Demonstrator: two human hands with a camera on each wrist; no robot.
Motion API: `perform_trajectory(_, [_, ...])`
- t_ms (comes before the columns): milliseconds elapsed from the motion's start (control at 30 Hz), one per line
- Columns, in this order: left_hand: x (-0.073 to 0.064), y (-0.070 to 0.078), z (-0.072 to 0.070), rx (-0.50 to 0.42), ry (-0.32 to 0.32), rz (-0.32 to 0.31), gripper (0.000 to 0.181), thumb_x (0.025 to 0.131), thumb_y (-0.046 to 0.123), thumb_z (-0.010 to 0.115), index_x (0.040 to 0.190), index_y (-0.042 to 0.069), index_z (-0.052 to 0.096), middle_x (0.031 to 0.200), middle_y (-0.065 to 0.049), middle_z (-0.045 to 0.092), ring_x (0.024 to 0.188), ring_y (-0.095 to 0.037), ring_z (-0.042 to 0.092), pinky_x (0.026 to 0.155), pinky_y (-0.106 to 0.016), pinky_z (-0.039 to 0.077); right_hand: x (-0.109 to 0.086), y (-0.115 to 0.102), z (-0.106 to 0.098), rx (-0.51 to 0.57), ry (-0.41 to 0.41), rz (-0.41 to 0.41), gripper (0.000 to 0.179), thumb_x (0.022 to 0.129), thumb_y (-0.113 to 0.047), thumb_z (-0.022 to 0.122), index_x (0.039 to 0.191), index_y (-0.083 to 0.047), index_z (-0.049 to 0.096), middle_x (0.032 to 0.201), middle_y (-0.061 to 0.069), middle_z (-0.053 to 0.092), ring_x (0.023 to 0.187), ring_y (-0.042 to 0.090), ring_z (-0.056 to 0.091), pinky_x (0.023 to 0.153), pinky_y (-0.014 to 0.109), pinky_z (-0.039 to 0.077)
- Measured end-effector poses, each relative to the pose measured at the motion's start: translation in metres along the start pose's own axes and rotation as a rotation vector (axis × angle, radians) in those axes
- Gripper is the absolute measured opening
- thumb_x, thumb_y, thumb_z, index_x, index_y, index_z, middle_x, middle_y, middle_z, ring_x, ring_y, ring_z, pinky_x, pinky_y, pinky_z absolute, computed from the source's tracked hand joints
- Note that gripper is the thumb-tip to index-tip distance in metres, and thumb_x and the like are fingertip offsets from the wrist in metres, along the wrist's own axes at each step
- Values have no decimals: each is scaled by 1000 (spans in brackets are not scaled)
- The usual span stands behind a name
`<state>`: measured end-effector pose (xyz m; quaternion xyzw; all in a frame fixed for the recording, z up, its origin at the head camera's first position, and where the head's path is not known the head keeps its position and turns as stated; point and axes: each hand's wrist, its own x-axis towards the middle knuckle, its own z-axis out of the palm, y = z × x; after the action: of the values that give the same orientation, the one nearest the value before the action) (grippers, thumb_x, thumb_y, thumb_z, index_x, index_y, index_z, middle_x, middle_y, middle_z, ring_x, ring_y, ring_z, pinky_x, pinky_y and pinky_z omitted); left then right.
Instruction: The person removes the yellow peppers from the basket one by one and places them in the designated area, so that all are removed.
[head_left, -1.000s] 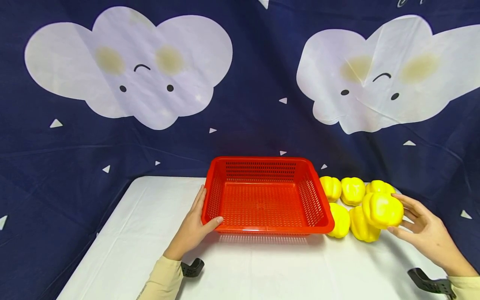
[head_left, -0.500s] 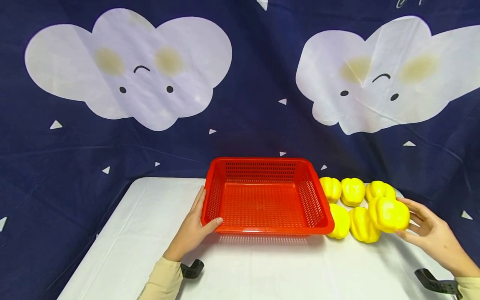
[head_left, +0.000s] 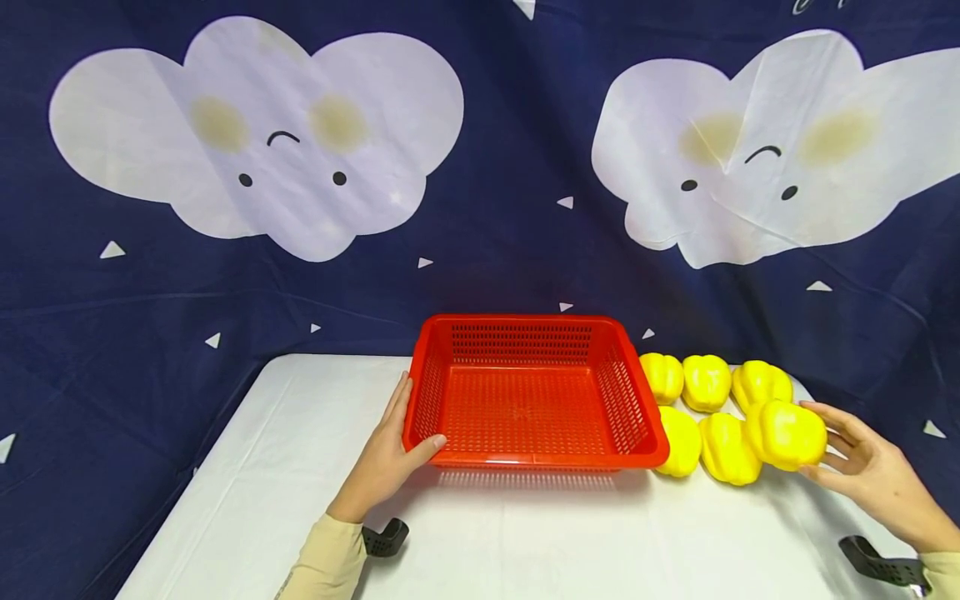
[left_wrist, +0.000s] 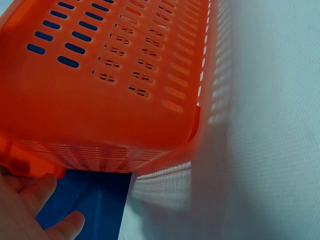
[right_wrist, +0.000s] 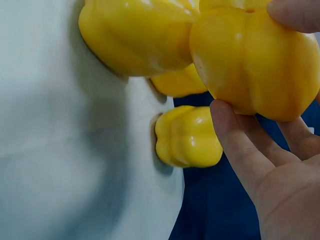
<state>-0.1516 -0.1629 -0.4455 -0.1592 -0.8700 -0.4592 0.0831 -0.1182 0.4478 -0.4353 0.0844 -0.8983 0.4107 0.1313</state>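
Observation:
A red plastic basket (head_left: 525, 459) with slotted walls stands at the middle of the table, with nothing inside it. At its left front corner my left hand (head_left: 384, 468) holds the rim, thumb over the edge and fingers along the outer side. My right hand (head_left: 873, 471) grips a yellow bell pepper (head_left: 789, 435) by its right side, above the table. In the right wrist view, the thumb lies on one side of this pepper (right_wrist: 250, 62) and the fingers on the other. Several more yellow bell peppers (head_left: 727, 450) sit in two rows right of the basket.
A white cloth covers the table (head_left: 562, 542). Behind it hangs a dark blue curtain (head_left: 517, 208) printed with clouds. The nearest peppers (head_left: 680, 442) stand close against the basket's right wall. Black wrist mounts show on the left wrist (head_left: 386, 538) and right wrist (head_left: 881, 567).
My right hand has moved to the right and slightly toward me with the held pepper, uncovering more of the peppers behind. The left hand and basket have stayed in place.

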Motion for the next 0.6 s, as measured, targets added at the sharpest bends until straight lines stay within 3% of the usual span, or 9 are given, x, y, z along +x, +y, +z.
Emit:
perform_trajectory(133, [0,0,0,1,0,-2,102,91,50,70,161,5,10,168,0,2,152,-28,15,119,-55,19,0,5,-3,27,-5,5,98,76,15,78,156,-18,35,137,-28,37,110,-22,39,80,1,44])
perform_trajectory(367, [0,1,-1,1,-1,-2,102,92,49,69,162,5,9,168,0,2,152,-28,14,120,-55,19,0,14,-6,-26,-31,66,94,79,7,81,157,-11,31,128,-33,35,103,-25,37,72,4,47])
perform_trajectory(600, [0,1,-1,-3,-3,1,102,92,49,70,162,6,9,168,0,2,153,-27,13,120,-55,19,2,25,-11,-4,-58,58,95,77,11,79,156,-14,32,126,-32,35,102,-25,37,71,6,49])
